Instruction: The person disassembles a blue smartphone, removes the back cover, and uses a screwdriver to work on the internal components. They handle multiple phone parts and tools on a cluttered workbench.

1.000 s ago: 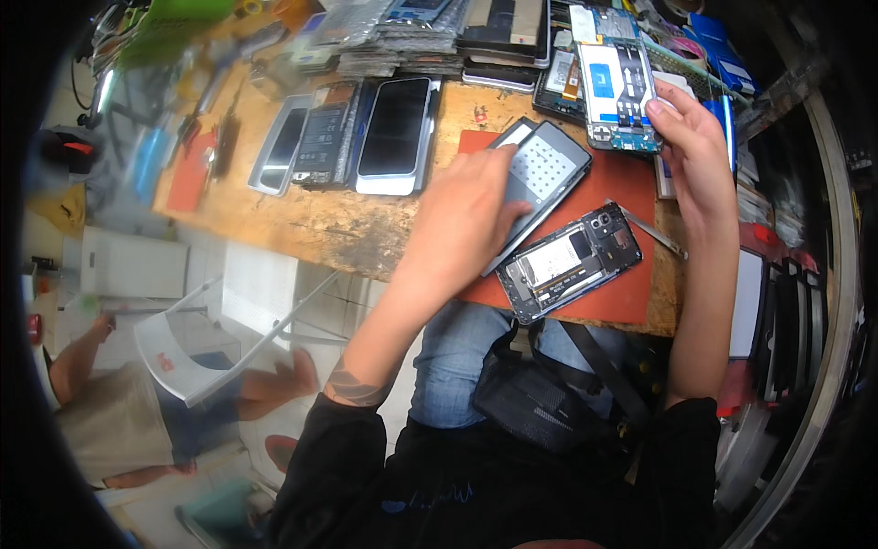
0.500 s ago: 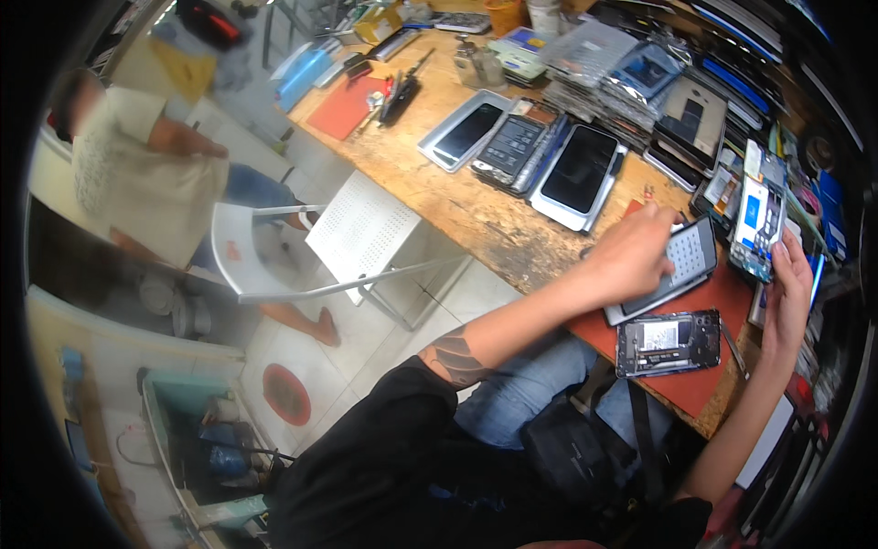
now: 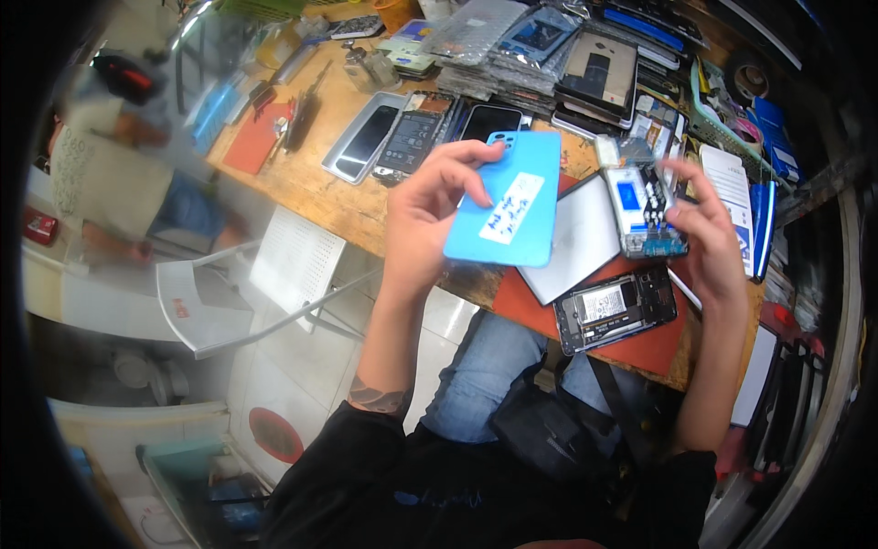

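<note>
Holding a blue phone back cover (image 3: 505, 201) up above the near edge of the wooden workbench (image 3: 302, 188), the left hand (image 3: 430, 206) grips it by its left long edge, thumb on the face and fingers curled around the far top corner. The cover's long axis runs near to far, tipped slightly to the right at the top, and a white label with handwriting sits across its middle. The right hand (image 3: 709, 238) is closed around a phone frame with its blue-and-white insides showing (image 3: 647, 209), fingertips on the far end and thumb low on the right side; this part also stands lengthwise near to far.

The two held parts are near each other but apart, the frame lying to the right of the cover. Between and below them a white flat panel (image 3: 581, 245) rests on a red mat (image 3: 640, 343), and an opened phone with its battery exposed (image 3: 615, 309) lies just nearer, closer to the right hand. Further phones lie in a row (image 3: 402, 137) at the far left.
</note>
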The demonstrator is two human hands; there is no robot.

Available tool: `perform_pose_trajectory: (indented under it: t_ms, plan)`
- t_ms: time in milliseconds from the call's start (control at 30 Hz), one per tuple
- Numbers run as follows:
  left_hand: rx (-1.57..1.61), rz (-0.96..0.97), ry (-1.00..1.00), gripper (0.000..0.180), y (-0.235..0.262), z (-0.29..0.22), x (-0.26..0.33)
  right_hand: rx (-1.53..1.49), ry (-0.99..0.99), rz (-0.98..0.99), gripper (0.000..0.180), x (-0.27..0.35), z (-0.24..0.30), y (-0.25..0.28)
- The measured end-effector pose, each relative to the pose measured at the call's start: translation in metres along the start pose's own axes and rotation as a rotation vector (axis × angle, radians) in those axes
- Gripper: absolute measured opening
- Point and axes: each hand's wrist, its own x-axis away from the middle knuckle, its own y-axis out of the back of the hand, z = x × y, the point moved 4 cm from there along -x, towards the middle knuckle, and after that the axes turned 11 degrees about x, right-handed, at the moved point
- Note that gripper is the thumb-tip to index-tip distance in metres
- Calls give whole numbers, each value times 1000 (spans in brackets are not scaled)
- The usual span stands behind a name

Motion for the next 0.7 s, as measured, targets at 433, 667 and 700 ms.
perform_pose_trajectory:
  t_ms: [433,667,700]
  plan:
    - [-21,-207,21,6,25,0,31,31,-120,34,24,0,-18,-10]
    - [-19,-162,-15,12,25,-2,30,123,-110,72,18,5,-20,-24]
    - [-33,-147,-18,14,24,-3,30,155,-94,81,18,6,-19,-27]
